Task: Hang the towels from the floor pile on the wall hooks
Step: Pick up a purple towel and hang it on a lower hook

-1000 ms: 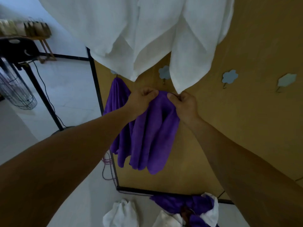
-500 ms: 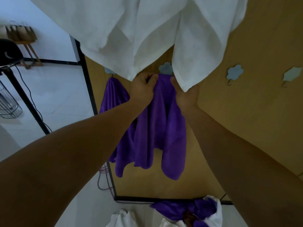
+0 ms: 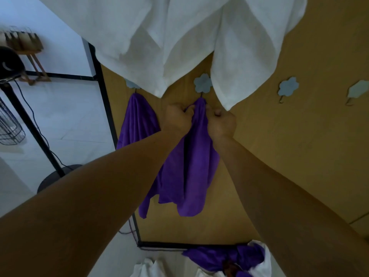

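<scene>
Purple towel (image 3: 189, 160) against the wall board (image 3: 289, 156). Its long axis runs vertical; the bunched top peak points up and meets the metal stem of the flower hook (image 3: 202, 83). Whether it is looped over the stem cannot be told.

Left hand (image 3: 177, 118) has its fingers curled tight into the gathered fabric just left of the peak. Right hand (image 3: 221, 124) is fisted the same way on the right side, so both grip the towel just below the hook.

The cloth is soft and plush, falling in deep folds to uneven lower corners.

A second purple towel (image 3: 137, 120) hangs limp from the neighbouring hook (image 3: 131, 84) at the board's left edge. White towels (image 3: 159, 37) drape from above, thinner, with pointed corners.

The hook plates are pale blue and flower-shaped; two more (image 3: 288, 89) (image 3: 358, 91) sit to the right.

The board is smooth tan wood, black-framed. The floor (image 3: 65, 120) is pale tile.

The floor pile (image 3: 225, 256), purple and white mixed, lies at the board's foot. A black fan stand (image 3: 30, 120) is on the left.
</scene>
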### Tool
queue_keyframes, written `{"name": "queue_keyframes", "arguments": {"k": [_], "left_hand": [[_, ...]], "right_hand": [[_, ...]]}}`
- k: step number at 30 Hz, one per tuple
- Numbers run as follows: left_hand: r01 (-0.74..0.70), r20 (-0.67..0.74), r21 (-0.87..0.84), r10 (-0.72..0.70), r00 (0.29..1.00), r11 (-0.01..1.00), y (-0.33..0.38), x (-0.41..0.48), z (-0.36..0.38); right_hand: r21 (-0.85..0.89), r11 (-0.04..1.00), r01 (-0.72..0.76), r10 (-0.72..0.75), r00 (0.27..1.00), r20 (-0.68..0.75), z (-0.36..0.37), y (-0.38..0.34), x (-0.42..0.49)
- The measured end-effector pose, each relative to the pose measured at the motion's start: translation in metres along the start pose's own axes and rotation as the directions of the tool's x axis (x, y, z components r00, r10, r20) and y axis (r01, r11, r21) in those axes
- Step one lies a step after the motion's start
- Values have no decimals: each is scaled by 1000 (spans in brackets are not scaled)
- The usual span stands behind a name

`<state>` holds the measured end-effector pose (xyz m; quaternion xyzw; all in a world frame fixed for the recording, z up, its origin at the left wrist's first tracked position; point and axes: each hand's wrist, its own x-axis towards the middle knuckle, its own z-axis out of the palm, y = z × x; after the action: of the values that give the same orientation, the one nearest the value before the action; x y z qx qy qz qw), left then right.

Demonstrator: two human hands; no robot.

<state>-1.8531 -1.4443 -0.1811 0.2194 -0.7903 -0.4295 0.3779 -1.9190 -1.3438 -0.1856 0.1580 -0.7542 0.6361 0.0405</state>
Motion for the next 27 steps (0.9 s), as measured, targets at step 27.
{"name": "queue_keyframes", "arguments": {"k": [27], "left_hand": [[-37,285,442,-100,953,896,-29,-80,-29]], "right_hand": [[-200,979,32,-7,992,124,-48,56,-58]]}}
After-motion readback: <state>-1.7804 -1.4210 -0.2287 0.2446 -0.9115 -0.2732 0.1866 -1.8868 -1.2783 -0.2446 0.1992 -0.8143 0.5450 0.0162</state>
